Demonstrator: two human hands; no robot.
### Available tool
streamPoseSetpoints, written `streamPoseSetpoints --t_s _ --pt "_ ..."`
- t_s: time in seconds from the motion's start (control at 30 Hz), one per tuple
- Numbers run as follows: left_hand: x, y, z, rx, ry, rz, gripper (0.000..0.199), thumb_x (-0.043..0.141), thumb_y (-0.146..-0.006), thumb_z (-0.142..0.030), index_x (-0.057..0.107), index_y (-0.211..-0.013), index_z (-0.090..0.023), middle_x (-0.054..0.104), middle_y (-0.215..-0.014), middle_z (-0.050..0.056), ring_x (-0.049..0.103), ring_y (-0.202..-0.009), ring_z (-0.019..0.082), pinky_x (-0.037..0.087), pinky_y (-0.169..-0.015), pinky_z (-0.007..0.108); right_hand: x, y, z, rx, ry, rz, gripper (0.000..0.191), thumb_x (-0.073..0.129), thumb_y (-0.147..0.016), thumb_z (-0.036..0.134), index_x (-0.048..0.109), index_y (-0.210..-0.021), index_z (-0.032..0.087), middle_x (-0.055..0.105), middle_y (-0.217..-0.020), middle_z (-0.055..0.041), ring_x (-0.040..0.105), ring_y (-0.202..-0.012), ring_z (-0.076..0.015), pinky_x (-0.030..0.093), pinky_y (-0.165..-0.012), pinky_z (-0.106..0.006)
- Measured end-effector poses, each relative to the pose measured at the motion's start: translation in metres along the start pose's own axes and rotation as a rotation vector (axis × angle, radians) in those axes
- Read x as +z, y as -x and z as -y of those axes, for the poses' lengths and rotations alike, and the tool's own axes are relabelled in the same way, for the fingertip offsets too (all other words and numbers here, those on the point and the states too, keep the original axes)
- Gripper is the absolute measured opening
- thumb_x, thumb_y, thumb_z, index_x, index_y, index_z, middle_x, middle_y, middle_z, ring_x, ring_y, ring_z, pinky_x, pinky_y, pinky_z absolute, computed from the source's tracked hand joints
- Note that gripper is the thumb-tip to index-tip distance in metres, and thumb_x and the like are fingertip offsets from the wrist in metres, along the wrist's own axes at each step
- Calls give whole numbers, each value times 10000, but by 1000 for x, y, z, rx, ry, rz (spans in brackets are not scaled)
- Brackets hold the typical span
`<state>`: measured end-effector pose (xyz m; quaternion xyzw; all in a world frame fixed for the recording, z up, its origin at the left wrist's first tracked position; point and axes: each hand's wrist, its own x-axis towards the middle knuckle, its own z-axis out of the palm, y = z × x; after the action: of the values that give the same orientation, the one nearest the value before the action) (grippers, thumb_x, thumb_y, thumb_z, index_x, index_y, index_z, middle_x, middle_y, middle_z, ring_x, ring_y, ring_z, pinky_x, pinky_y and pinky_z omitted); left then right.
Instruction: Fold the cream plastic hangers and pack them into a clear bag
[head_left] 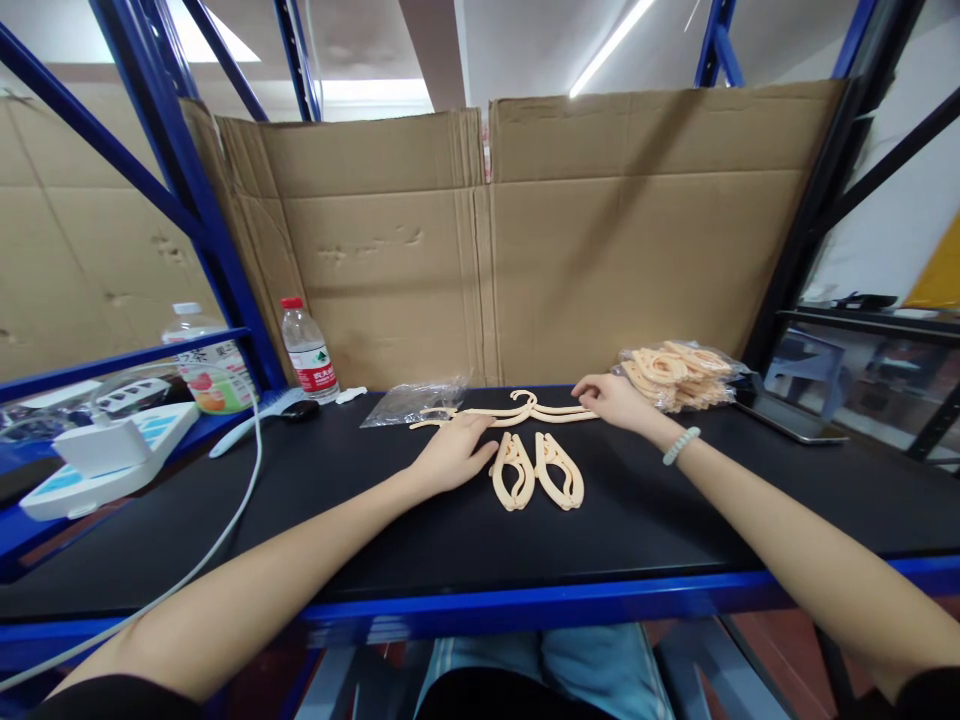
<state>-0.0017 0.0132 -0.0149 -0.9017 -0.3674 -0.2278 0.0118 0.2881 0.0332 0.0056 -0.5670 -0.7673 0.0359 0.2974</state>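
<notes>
Head view shows a hanger [529, 408], probably light and stiff, best held by its arms: left hand [450, 456] loosely spread, right hand [616, 401] seemingly pinching one end.

Near the surface's [645, 530] far left corner, a bottle's [294, 328] label [313, 370] is showing white characters, too small to read surely.

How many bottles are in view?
2: a red-capped bottle at the back left of the table, and a white-capped bottle farther left, partly behind a blue rail. No others show.
</notes>
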Motion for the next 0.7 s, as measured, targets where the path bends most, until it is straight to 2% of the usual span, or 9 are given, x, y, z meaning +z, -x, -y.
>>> streamPoseSetpoints --t_s 0.1,0.23,0.37,0.53,0.7 --pt "4 -2 21 -78 -46 -22 345 476 -860 -241 563 -1165 -105 615 -1177 148 540 -1091 286 404 -974 429 -12 -6 -24 15 111 36 239 492 -760 76 673 -912 110 693 -788 -73 622 -693 -158 445 -633 -225" --pt "9 -3 36 -94 -73 -29 330 491 -836 -235 579 -1134 -124 642 -1093 137 552 -1060 293 417 -954 437 -9 -7 -39 -9 156 129 217 533 -739 73 683 -889 118 694 -784 -71 624 -686 -165 442 -631 -233" --pt "10 -3 36 -87 -90 -20 329 492 -831 -230 574 -1136 -139 631 -1082 130 549 -1055 291 416 -955 439 1 -5 -36 -43 173 201 170 572 -746 113 690 -863 149 696 -869 -73 631 -763 -187 446 -682 -254" --pt "11 -2 34 -100 -106 -18 318 494 -835 -213 582 -1125 -117 608 -1040 139 549 -1037 282 426 -937 418 7 -4 -29 -64 175 257 158 599 -751 151 689 -881 149 685 -856 -75 628 -753 -186 447 -695 -263" --pt "12 -1 31 -125 -97 -20 237 509 -851 -244 633 -1013 -123 597 -991 135 553 -991 275 439 -898 406 7 -2 -26 -92 147 289 102 589 -773 160 678 -820 147 686 -873 -72 625 -786 -175 449 -739 -255"
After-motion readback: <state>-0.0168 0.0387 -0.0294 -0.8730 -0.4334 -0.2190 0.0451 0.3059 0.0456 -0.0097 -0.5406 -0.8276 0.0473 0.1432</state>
